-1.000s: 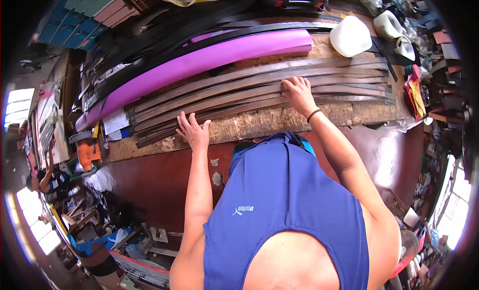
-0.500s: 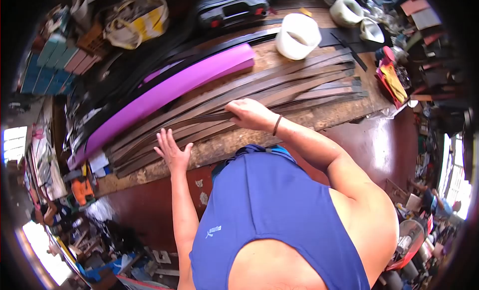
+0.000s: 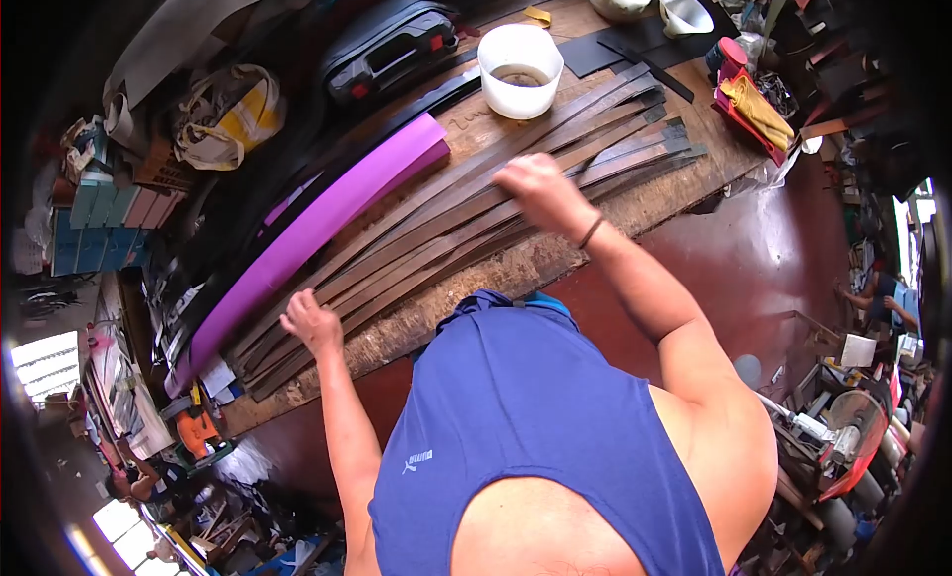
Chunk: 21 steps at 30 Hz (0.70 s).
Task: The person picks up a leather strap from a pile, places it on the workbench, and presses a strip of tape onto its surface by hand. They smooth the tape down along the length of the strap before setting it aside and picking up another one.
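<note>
Long brown strips (image 3: pixel 436 214), looking like leather, lie in a loose, overlapping row along the worktable. My left hand (image 3: pixel 313 322) is at the strips near their left end, its fingers curled in and closed at one strip's edge. Farther right, my right hand (image 3: pixel 547 193) is closed like a fist over the middle of the row, slightly smeared by motion. What its fingers hold, if anything, is hidden. A rolled purple sheet (image 3: pixel 317 244) lies just beyond the strips.
A white tub (image 3: pixel 520 72) stands behind the strips on the wooden worktable (image 3: pixel 486 271). Beyond it are a black case (image 3: pixel 392 56) and white containers (image 3: pixel 684 13). A yellow cloth (image 3: pixel 754 110) is at the right end. A fan (image 3: pixel 855 425) stands lower right.
My left hand has gone from spread fingers to curled ones. My right hand has moved right and farther across the strips; the strip it pinched is no longer plainly visible in it. The view has shifted.
</note>
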### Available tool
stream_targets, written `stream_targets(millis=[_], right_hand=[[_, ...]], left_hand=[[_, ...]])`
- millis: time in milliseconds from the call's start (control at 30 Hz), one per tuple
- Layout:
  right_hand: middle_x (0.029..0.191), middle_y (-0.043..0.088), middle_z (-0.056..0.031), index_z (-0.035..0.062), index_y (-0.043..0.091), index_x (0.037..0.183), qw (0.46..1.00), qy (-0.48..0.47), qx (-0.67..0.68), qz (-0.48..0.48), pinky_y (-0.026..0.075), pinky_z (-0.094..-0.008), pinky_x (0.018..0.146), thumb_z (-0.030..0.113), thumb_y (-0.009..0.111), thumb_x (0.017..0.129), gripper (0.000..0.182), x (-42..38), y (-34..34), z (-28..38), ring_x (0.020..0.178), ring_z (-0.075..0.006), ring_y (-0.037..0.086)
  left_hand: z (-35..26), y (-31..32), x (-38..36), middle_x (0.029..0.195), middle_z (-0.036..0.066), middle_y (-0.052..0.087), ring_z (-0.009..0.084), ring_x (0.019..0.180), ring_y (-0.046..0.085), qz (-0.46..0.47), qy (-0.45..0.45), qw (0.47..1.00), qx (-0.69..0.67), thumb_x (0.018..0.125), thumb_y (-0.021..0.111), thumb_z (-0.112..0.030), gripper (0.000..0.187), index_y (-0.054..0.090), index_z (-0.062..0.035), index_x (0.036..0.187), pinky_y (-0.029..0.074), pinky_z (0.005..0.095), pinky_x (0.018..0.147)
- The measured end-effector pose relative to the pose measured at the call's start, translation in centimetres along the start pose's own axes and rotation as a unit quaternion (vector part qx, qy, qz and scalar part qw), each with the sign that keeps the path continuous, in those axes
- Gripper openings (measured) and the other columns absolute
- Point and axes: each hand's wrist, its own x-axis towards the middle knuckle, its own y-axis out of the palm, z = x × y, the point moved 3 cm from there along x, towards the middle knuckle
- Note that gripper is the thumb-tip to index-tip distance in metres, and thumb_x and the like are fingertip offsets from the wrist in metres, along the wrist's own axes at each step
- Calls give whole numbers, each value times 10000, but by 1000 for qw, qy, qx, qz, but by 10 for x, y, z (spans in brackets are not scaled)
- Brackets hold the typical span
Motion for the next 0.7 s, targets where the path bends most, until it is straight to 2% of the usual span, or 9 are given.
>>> stream_targets(millis=[67, 100, 200, 267, 400, 433, 533, 633, 700], right_hand=[[943, 686, -124, 68, 664, 983, 995, 75, -63, -9, 504, -469, 874, -24, 593, 818, 202, -27, -17, -76, 944, -329, 662], [736, 594, -121, 76, 590, 789, 988, 77, -83, -102, 493, -494, 699, -7, 552, 809, 94, -38, -37, -110, 801, -360, 641], [1083, 706, -102, 110, 689, 1018, 940, 221, -234, -108, 501, -465, 898, 52, 493, 879, 247, -108, -81, -216, 1068, -322, 638], [1097, 702, -85, 123, 684, 1031, 915, 276, -264, -128, 492, -469, 930, 55, 502, 867, 255, -140, -113, -262, 1099, -312, 625], [1245, 680, -63, 139, 677, 1169, 888, 253, -351, -159, 439, -428, 1060, 58, 496, 876, 354, -164, -165, -276, 1236, -264, 586], [1302, 664, -53, 139, 674, 1213, 890, 257, -349, -143, 407, -416, 1106, 46, 492, 876, 394, -171, -164, -276, 1284, -257, 565], [1343, 643, -56, 130, 652, 1255, 893, 249, -361, -102, 399, -424, 1119, 35, 490, 873, 426, -192, -149, -258, 1310, -258, 544], [1401, 605, -63, 159, 632, 1313, 897, 291, -329, -53, 382, -474, 1132, 58, 500, 886, 458, -231, -129, -254, 1353, -257, 504], [1468, 547, -62, 191, 585, 1386, 854, 370, -364, 15, 360, -545, 1133, 85, 509, 904, 500, -247, -112, -245, 1386, -267, 468]], left_hand=[[32, -11, -1, 1185, 96, 609, 302, 1225, 540, -20, -31, 999, 8, 868, 492, -33, 338, 621, -97, 1174, 227, 624, 1146], [42, -22, -2, 1165, 74, 625, 284, 1224, 542, -33, -56, 997, 28, 879, 471, -41, 322, 640, -100, 1147, 206, 619, 1152], [78, -42, -11, 1228, 45, 630, 254, 1287, 521, -52, -86, 992, 81, 897, 488, -43, 345, 645, -115, 1195, 176, 644, 1149], [96, -55, -17, 1274, 35, 625, 241, 1322, 504, -59, -92, 987, 115, 911, 493, -47, 362, 639, -121, 1234, 174, 656, 1140], [140, -71, -35, 1314, 52, 613, 263, 1348, 484, -82, -115, 979, 150, 909, 513, -42, 372, 632, -117, 1253, 216, 653, 1107], [148, -66, -44, 1324, 54, 607, 267, 1360, 475, -83, -108, 979, 152, 906, 515, -40, 379, 628, -120, 1259, 217, 657, 1109], [164, -57, -71, 1358, 58, 585, 277, 1392, 448, -63, -99, 980, 159, 898, 521, -33, 402, 617, -128, 1277, 212, 671, 1118], [163, -48, -99, 1415, 63, 544, 279, 1424, 416, 12, -120, 980, 159, 881, 534, -19, 443, 600, -138, 1303, 193, 693, 1140], [163, -34, -114, 1429, 73, 532, 290, 1444, 389, 42, -123, 980, 151, 869, 545, -15, 457, 592, -129, 1310, 197, 703, 1137]])
